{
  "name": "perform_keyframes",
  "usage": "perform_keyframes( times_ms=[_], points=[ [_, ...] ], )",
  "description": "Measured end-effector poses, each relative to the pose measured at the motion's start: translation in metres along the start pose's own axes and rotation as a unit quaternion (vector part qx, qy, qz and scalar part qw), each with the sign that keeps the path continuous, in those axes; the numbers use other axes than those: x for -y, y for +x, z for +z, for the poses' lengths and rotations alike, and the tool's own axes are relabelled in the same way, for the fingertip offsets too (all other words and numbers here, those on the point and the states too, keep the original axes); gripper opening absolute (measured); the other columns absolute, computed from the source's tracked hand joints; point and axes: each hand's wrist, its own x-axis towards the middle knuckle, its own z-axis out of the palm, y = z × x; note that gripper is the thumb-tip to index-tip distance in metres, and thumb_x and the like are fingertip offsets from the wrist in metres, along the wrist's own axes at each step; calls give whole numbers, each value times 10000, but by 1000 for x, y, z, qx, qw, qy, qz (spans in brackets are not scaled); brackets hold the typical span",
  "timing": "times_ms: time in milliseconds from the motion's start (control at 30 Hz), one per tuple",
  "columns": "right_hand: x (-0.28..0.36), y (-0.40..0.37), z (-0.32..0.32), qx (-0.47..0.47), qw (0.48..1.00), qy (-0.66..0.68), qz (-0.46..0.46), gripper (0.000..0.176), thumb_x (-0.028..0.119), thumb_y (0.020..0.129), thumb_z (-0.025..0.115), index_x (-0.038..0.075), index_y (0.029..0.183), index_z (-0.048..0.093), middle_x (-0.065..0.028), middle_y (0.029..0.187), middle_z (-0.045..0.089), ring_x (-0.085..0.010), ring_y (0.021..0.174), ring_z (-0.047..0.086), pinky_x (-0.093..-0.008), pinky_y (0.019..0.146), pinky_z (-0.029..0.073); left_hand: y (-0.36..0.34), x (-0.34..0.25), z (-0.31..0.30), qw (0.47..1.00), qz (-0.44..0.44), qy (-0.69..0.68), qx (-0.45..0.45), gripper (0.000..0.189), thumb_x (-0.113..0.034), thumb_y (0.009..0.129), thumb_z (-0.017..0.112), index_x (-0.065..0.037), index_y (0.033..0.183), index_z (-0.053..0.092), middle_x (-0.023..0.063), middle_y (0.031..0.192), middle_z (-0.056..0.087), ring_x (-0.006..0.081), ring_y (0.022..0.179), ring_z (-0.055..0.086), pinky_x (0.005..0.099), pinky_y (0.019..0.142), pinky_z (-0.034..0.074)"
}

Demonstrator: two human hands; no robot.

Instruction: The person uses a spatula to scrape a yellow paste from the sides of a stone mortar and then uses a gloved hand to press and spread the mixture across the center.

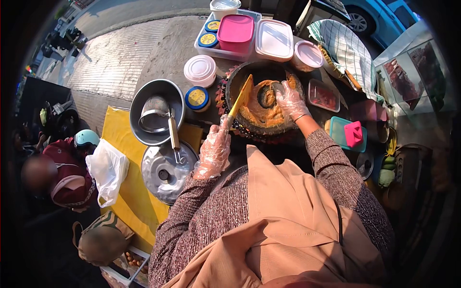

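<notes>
A wide dark stone mortar (261, 72) holds a thick orange-brown paste (257, 115), spread in a ring around its middle. My left hand (214, 149), in a clear plastic glove, is closed round the handle of a yellow spatula (242, 96). The spatula's blade leans over the mortar's left side, against the paste. My right hand (290, 102), gloved too, is inside the mortar at the right. Its fingers are wrapped round what looks like a grey stone pestle (277, 88), mostly hidden by the hand and paste.
Left of the mortar are a metal bowl (136, 119) with a strainer (156, 114), a metal lid (156, 187) and a white plastic bag (106, 168). Lidded tubs (273, 39) stand behind; a teal-lidded box (341, 132) lies right. Two people (72, 173) are at the left.
</notes>
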Motion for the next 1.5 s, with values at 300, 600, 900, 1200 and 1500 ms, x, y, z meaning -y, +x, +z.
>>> perform_keyframes(
  times_ms=[300, 600, 900, 1200, 1500],
  points=[
    [-3, -29, -2, 57, 987, -73, -132, 501, 356, 855, 525, 123, 1296, 471, -243, 942, 645, -433, 886, 623, -510, 791, 491, 3, 3, -6, 999, -25, 39, -19, 598, 6, 823, 579, -124, 1376, 394, 168, 976, 509, 357, 823, 567, 413, 682, 473],
    [47, -12, 31, 42, 987, 18, -154, 478, 372, 850, 547, 123, 1253, 487, -250, 993, 626, -426, 950, 600, -497, 812, 484, 3, 6, 0, 996, -1, 82, -45, 593, -49, 831, 561, -150, 1383, 369, 168, 992, 515, 361, 784, 593, 444, 614, 494],
    [24, 9, 11, 52, 995, -50, -63, 527, 344, 850, 548, 94, 1303, 450, -249, 970, 639, -413, 930, 617, -497, 804, 489, 1, 0, 0, 998, -19, 59, -33, 614, 16, 820, 565, -142, 1382, 378, 165, 1017, 505, 347, 841, 570, 419, 680, 475],
    [-10, -67, -8, 75, 986, -113, -95, 455, 302, 858, 548, 48, 1226, 465, -262, 891, 632, -435, 882, 612, -513, 748, 488, 0, 6, 6, 995, 28, 76, -53, 611, -24, 818, 566, -165, 1380, 369, 134, 967, 515, 345, 750, 582, 441, 594, 487],
    [-6, -43, 42, -16, 986, -46, -160, 477, 350, 862, 534, 128, 1274, 445, -241, 978, 635, -446, 937, 602, -518, 826, 473, 17, -2, 23, 996, -14, 93, 0, 520, -129, 876, 551, -156, 1364, 372, 147, 1002, 515, 370, 803, 607, 469, 630, 501]
  ],
)
